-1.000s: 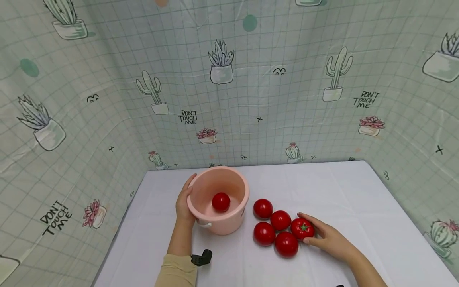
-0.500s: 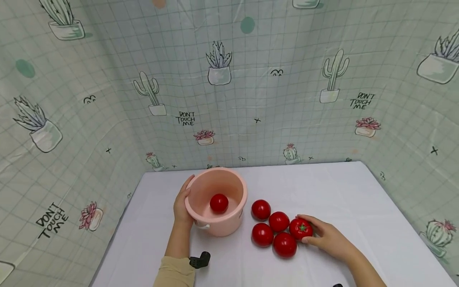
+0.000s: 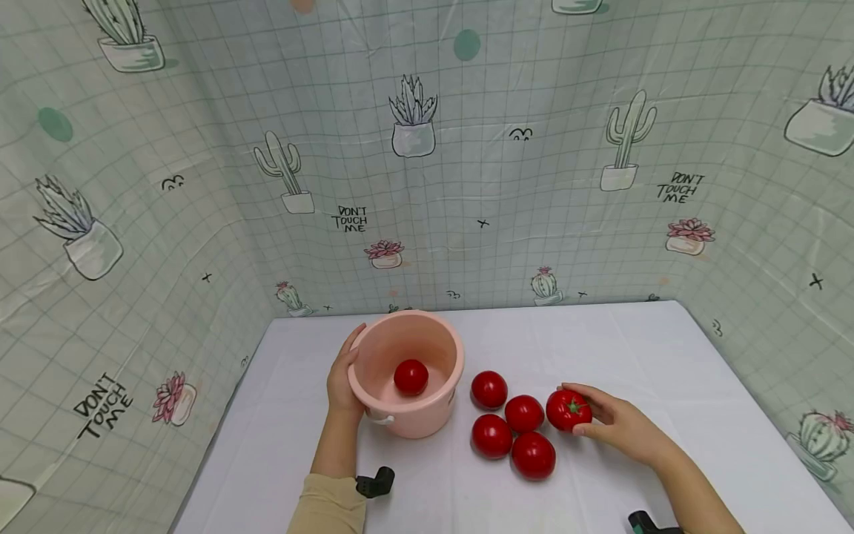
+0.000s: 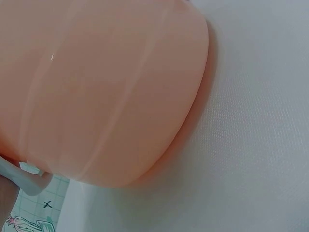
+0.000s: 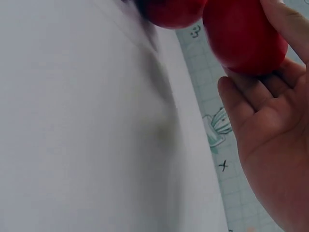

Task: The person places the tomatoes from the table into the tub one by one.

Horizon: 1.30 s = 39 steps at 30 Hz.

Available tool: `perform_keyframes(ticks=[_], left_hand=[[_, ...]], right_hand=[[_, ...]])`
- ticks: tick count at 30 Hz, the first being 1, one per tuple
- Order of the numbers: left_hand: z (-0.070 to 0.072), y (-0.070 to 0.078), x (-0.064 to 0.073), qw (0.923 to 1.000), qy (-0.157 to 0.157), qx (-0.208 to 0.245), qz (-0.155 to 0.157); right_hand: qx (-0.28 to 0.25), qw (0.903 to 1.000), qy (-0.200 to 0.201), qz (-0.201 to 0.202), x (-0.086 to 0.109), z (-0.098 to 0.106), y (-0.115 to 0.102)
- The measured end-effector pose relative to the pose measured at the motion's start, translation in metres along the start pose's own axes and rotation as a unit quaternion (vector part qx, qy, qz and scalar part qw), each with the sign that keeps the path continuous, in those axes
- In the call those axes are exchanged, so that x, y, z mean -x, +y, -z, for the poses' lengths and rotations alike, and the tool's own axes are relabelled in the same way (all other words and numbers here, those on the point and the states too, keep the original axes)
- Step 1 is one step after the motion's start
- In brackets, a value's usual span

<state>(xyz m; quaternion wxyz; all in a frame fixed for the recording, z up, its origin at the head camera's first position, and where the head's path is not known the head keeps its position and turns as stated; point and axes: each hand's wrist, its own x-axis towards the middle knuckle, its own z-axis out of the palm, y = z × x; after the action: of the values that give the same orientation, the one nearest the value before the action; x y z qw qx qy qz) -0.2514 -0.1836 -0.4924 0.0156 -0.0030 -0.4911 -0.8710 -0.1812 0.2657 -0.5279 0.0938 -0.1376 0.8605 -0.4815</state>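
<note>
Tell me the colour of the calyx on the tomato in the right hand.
Green: the calyx stands out on the red tomato, best in the head view.

Glossy, smooth red tomatoes [image 3: 567,410], smooth plastic-looking pink bucket [image 3: 420,424], matt, finely woven white tablecloth [image 4: 260,116], creased fabric backdrop [image 3: 460,178].

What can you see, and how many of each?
bucket: 1, pink, lower middle, head view
bucket handle: 1, whitish, partly visible, bucket's near side
inside tomato: 1, red, in the bucket
loose tomatoes: 4, red, clustered right of the bucket
held tomato: 1, red with green top, beside the cluster
tabletop: 1, white, under the bucket
cactus-print cloth: seemingly 1, pale green, around the tabletop
wrist devices: 2, black, low down
sleeve: 1, tan, bottom edge
left hand: 1, bare, on the bucket's side
right hand: 1, bare, pinching the held tomato
</note>
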Motion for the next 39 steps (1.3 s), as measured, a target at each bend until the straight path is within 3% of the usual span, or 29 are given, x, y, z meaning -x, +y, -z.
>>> perform_keyframes(ticks=[11,22,28,39], left_hand=[[0.0,0.0,0.0,0.9999,0.006,0.0,0.009],[0.001,0.0,0.0,1.0,0.004,0.002,-0.002],[0.002,0.0,0.0,1.0,0.005,-0.001,-0.006],[0.0,-0.002,-0.001,0.9997,0.011,-0.02,-0.009]], right_hand=[[-0.004,0.9984,-0.032,0.047,-0.035,0.028,-0.041],[-0.028,0.9918,-0.088,0.088,-0.086,0.044,-0.093],[-0.037,0.9871,-0.135,0.077,-0.117,0.041,-0.129],[-0.023,0.9678,-0.235,0.087,-0.173,0.015,-0.179]])
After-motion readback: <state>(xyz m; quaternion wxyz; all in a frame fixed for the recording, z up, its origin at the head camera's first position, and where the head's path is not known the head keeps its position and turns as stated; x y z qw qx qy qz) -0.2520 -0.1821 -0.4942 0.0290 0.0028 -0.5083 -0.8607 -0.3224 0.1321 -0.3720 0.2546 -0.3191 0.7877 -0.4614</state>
